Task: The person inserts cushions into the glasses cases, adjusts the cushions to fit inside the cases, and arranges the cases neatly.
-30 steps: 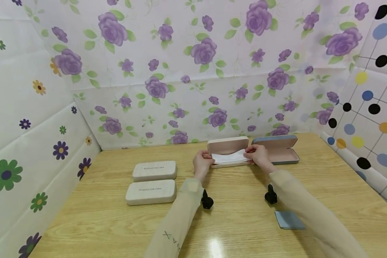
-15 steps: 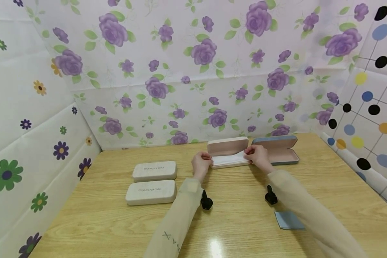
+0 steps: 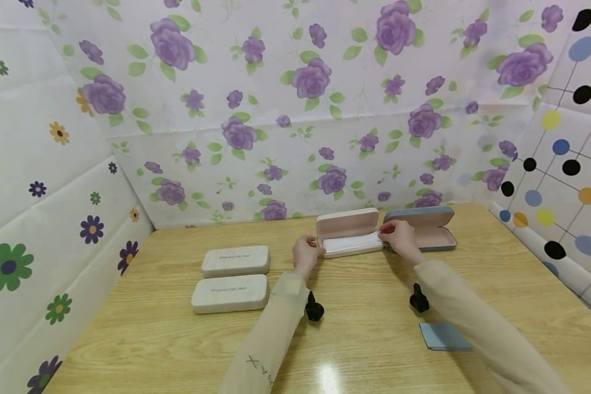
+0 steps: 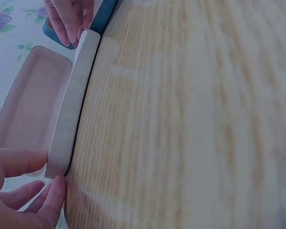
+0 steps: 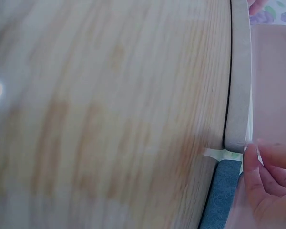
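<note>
An off-white glasses case point(image 3: 352, 252) with a pink lining lies at the back of the table, its lid raised. Inside it a folded white cleaning cloth point(image 3: 352, 242) lies nearly flat. My left hand point(image 3: 306, 254) holds the case's left end; the left wrist view shows the thumb point(image 4: 28, 161) at the top rim and the fingers at the outer end. At the opposite end, my right hand point(image 3: 400, 238) pinches the cloth's edge with thumb and forefinger, fingertips point(image 5: 250, 155) right at the case's corner. Part of the cloth's end is hidden behind these fingers.
A blue glasses case point(image 3: 435, 238) stands raised-lidded just to the right, partly behind my right hand. Two lidded off-white cases point(image 3: 236, 261) with printed lettering lie at the left. A folded blue cloth point(image 3: 443, 336) lies near my right forearm. A flowered sheet point(image 3: 285, 164) hangs behind the table.
The white cloth's raised right part has come down and now lies flatter in the case. My right hand has moved slightly right, while my left hand stays at the left end.
</note>
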The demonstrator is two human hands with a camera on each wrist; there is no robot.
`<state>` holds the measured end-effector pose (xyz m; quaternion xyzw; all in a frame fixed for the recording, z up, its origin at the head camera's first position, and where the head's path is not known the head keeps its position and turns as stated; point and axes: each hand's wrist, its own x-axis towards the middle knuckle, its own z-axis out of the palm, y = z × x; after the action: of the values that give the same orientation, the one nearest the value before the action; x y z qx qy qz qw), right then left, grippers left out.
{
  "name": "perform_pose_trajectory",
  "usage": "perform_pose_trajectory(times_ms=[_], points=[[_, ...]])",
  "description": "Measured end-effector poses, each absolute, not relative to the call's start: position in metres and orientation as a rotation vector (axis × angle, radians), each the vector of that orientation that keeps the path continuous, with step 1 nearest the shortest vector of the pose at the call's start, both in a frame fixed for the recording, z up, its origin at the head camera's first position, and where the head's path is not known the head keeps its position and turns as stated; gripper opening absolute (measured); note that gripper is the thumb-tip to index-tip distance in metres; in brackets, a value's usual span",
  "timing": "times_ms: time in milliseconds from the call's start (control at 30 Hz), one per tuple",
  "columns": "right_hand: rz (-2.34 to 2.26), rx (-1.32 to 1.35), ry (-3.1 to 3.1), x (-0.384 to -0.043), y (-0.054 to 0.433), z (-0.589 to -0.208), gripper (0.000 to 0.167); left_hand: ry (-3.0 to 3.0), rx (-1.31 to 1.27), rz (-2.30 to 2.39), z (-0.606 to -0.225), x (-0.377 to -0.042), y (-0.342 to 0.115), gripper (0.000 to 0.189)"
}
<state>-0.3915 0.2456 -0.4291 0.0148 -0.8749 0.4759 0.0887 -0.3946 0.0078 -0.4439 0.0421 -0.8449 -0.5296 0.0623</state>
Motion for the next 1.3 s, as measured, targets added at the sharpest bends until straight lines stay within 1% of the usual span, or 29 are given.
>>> perform_pose_trajectory(times_ms=[167,400,967,1167,1300], points=[[1.319,0.036,-2.639,-0.39,0.245,-0.426,0.018,-2.564,0.116,-1.598,-0.444,-0.395,0.009,0.028],[1.268,-0.009,-2.676,-0.388,0.243,-0.424,0.018,-2.563,0.125,-1.629,-0.442,-0.392,0.009,0.027],[1.335,0.046,-2.641,-0.377,0.235,-0.426,0.015,-2.561,0.064,-1.62,-0.444,-0.392,-0.013,0.029],[1.529,0.006,-2.566,-0.376,0.231,-0.43,0.021,-2.559,0.068,-1.659,-0.443,-0.388,-0.018,0.027],[1.593,-0.003,-2.556,-0.375,0.228,-0.433,0.027,-2.544,0.053,-1.658,-0.451,-0.394,-0.023,0.027]])
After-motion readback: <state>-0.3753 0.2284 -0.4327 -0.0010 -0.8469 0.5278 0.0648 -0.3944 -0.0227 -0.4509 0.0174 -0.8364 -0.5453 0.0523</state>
